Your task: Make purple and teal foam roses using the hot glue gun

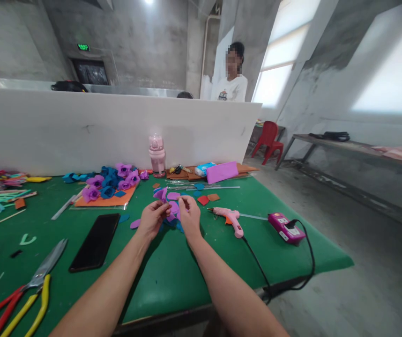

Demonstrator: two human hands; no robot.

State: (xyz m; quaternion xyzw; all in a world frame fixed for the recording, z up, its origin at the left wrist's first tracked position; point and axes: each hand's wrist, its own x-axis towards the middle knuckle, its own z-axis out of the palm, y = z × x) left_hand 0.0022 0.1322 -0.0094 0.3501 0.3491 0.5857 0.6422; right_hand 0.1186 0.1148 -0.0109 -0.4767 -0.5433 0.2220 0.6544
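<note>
Near the middle of the table, my left hand [154, 218] is closed in a pinch on a partly formed purple foam flower [160, 194]. Just to its right, my right hand [190, 216] has its fingers pressed together at the edge of a purple foam petal [173, 196]. Under and between the hands lie more loose purple petals [173, 208] and some blue ones, partly hidden by the fingers. A pink glue gun [232, 219] lies to the right of my right hand, beside a red foam piece [203, 200] and a brown foam piece [214, 197].
Finished purple and blue flowers [111, 181] sit on an orange sheet. A black phone [95, 242] and scissors [42, 271] lie left. A pink bottle [157, 157] stands by the white partition [116, 126]. A purple power strip [285, 228] is right; a person [234, 86] stands beyond.
</note>
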